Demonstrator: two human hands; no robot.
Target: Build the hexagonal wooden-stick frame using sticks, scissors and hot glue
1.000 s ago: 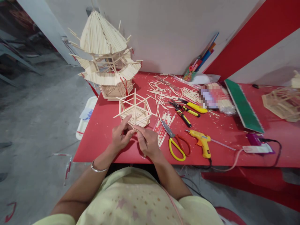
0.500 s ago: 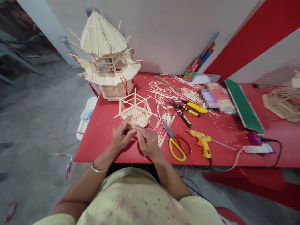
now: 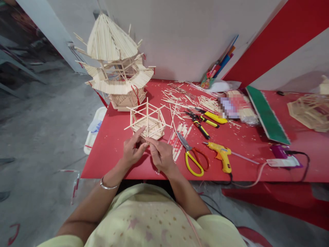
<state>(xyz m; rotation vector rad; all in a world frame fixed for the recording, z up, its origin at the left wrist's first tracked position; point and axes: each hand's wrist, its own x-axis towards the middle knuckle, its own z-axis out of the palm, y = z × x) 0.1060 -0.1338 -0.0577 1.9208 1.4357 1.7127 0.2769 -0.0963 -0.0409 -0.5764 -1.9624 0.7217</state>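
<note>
A small six-sided frame of wooden sticks [image 3: 154,126] stands at the table's near left, with a woven-looking base, short posts and crossing sticks over the top. At its front edge my left hand [image 3: 131,150] is closed, index finger stretched up along the frame and thumb near my other hand. Close beside it, my right hand [image 3: 162,155] pinches at the same front corner with its fingers curled. The exact spot both hands grip is partly covered by the fingers. Right of my hands lie scissors [image 3: 189,151] with yellow and red handles.
Behind the frame rises a stick pagoda [image 3: 113,37]. Loose sticks [image 3: 172,97], pliers [image 3: 200,127], a yellow utility knife [image 3: 216,117] and a glue gun [image 3: 223,156] lie rightward. Further right are a green board [image 3: 267,115], power strip [image 3: 282,162] and another stick structure [image 3: 307,111].
Almost nothing differs. The view has shifted very slightly, while both hands stay at the front corner of the stick frame.
</note>
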